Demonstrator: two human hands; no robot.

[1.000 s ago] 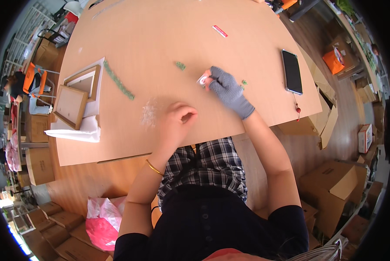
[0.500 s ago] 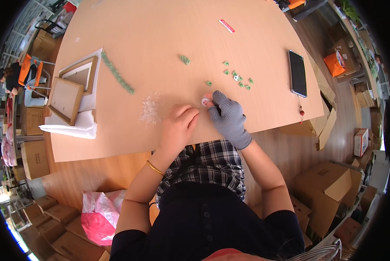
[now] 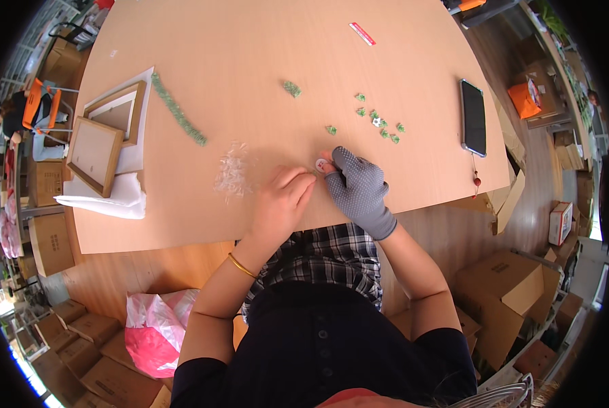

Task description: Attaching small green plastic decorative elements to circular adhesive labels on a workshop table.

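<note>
My right hand (image 3: 360,189), in a grey dotted glove with bare fingertips, is closed on a small round white piece (image 3: 321,164) held at thumb and finger. Close beside it, my bare left hand (image 3: 284,198) has its fingers pinched together; what they hold, if anything, is too small to make out. A heap of small clear plastic bits (image 3: 233,170) lies left of my left hand. Beyond my right hand are several small green pieces (image 3: 383,133) around a black-and-white ball-like piece (image 3: 376,122). A green clump (image 3: 292,89) sits farther off.
On the wooden table (image 3: 250,41), a green strip (image 3: 177,109) lies near stacked picture frames (image 3: 95,155) on white foam sheeting (image 3: 107,206). A black phone (image 3: 474,117) is at the right, a red-and-white strip (image 3: 362,34) at the far side. Cardboard boxes (image 3: 501,285) stand on the floor.
The view has shifted slightly, so the table's things sit a little differently in the picture. Both hands keep nearly the same pose, close together over the table.
</note>
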